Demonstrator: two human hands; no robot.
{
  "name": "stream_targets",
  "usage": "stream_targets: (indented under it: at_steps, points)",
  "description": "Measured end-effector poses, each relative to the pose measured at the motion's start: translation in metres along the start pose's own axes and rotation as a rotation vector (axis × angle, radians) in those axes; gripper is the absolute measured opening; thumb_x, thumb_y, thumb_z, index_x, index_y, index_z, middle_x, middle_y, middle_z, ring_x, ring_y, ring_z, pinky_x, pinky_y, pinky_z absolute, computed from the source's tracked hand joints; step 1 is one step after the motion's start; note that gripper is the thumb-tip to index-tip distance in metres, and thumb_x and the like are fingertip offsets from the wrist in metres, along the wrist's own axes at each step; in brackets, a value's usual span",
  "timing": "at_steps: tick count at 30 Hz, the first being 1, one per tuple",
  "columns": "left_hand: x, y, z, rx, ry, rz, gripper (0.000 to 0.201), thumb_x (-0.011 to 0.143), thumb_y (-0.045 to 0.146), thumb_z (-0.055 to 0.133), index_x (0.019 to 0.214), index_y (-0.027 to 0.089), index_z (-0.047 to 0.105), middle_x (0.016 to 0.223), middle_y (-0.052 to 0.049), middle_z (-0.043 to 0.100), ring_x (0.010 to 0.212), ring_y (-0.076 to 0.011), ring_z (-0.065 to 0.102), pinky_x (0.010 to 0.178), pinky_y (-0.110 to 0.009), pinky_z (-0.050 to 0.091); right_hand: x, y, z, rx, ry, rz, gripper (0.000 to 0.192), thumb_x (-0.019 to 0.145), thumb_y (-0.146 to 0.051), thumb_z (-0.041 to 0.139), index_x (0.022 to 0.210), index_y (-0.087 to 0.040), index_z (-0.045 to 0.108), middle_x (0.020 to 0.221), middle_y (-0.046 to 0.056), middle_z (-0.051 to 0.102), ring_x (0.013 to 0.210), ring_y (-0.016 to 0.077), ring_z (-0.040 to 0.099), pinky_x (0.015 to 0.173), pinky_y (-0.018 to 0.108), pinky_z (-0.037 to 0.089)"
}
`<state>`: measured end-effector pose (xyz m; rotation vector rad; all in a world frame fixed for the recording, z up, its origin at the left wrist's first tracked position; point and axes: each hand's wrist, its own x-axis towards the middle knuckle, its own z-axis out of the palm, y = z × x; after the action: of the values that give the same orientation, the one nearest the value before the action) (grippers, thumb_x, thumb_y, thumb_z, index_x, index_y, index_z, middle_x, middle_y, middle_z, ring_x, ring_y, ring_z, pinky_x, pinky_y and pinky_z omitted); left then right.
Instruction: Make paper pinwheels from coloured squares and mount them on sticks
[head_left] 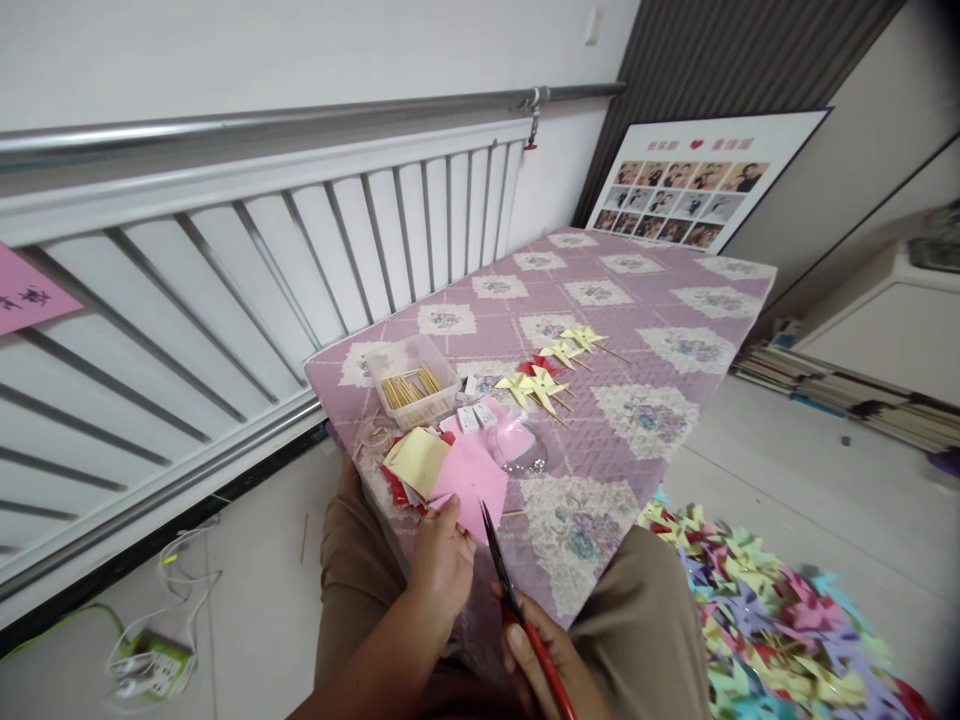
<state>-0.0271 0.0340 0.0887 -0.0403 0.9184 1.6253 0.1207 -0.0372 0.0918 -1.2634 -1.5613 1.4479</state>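
The pink paper square (474, 488) lies at the near edge of the quilted table (637, 330), its lower corner pinched in the left hand (442, 565). The right hand (544, 655) has its grip pressed around the red handles of the scissors (517, 610), blades touching the paper's edge. A stack of coloured paper (411, 468) lies just beside it, a plastic tray of sticks (412, 385) behind, and yellow and red pinwheels (551, 370) farther back.

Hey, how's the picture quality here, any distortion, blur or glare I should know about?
Head view: wide-angle lens bends the white railing and stretches the corners; light is soft and even, with faint shadows; slight glare on the clear plastic beside the pink paper; left hand, right hand and red-handled scissors look slightly soft at the bottom edge; the paper pinwheel pile smears toward the corner.
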Motion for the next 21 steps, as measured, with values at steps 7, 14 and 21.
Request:
stream_targets:
  at_steps: [7,14,21]
  points:
    - [-0.001,-0.002,0.0,0.024,-0.017,0.003,0.011,0.079,0.014,0.062,0.082,0.024,0.06,0.087,-0.004,0.069,0.078,-0.018,0.064,0.076,-0.029,0.049,0.002,0.012,-0.003,0.031,-0.022,0.044,0.024,0.094,-0.034,0.057,0.115,-0.024,0.062,0.124,0.006,0.061,0.103,0.0226,0.062,0.085,0.039,0.055]
    - [0.0,-0.005,-0.001,0.008,-0.019,0.014,0.013,0.078,0.015,0.064,0.088,0.024,0.061,0.09,-0.003,0.07,0.081,-0.0174,0.066,0.076,-0.028,0.051,0.002,0.032,0.011,0.088,0.001,0.067,0.037,0.09,-0.048,0.057,0.121,-0.03,0.063,0.127,0.007,0.064,0.117,0.03,0.059,0.095,0.042,0.052]
    - [0.002,-0.007,-0.002,0.008,-0.006,0.016,0.012,0.077,0.017,0.065,0.087,0.023,0.061,0.087,-0.003,0.069,0.075,-0.0159,0.065,0.071,-0.027,0.051,0.007,0.032,0.01,0.102,0.009,0.084,0.046,0.081,-0.057,0.06,0.12,-0.033,0.067,0.123,0.005,0.069,0.12,0.0334,0.059,0.104,0.041,0.044]
